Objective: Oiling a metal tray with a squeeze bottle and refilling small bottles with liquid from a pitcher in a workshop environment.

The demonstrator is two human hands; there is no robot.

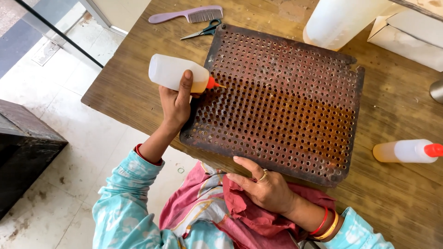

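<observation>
My left hand [175, 99] grips a translucent squeeze bottle [173, 73] lying sideways, its orange nozzle touching the left part of a rusty perforated metal plate [286, 97]. The plate lies flat on a wooden table [397, 193], and its centre is stained orange. My right hand [265, 186] rests at the plate's near edge, fingers curled over a bunched red cloth [251, 216]. A ring is on one finger, and red and yellow bangles are on the wrist.
A second squeeze bottle [406, 151] with a red cap lies on the table to the right. A purple comb [189, 14] and scissors [203, 31] lie beyond the plate. A large white container [341, 20] and a cardboard box [410, 34] stand at the far right. Tiled floor [69, 92] is on the left.
</observation>
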